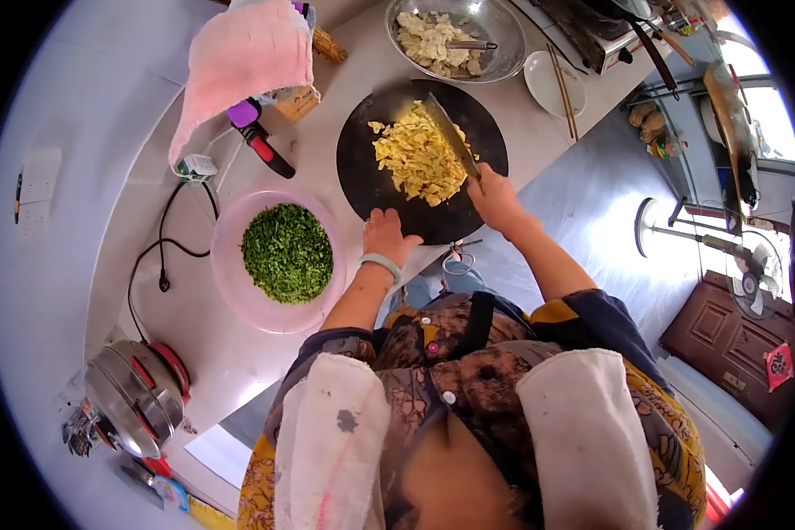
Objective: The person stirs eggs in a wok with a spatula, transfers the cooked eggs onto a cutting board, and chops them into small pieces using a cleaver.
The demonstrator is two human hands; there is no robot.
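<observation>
I see chopped yellow food (pixel 411 155) heaped on a black board (pixel 362 163), my clock centre. At four, the right hand (pixel 496 196) clamps a knife (pixel 451 132) by its handle; at seven, the left hand (pixel 387 238) rests on the board's edge, thumb spread. Chopped greens (pixel 287 253) lie in a pink basin (pixel 225 287) at eight; a metal bowl (pixel 511 44) at twelve holds pale food (pixel 427 40). Red paper (pixel 779 367), far toward four, bears writing I cannot read.

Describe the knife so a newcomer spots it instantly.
On the pale counter, find the round black board bearing chopped yellow food. The knife is at the food's right side, its handle in the right hand. Unlike the thin chopsticks nearby, it has a broad blade.
</observation>
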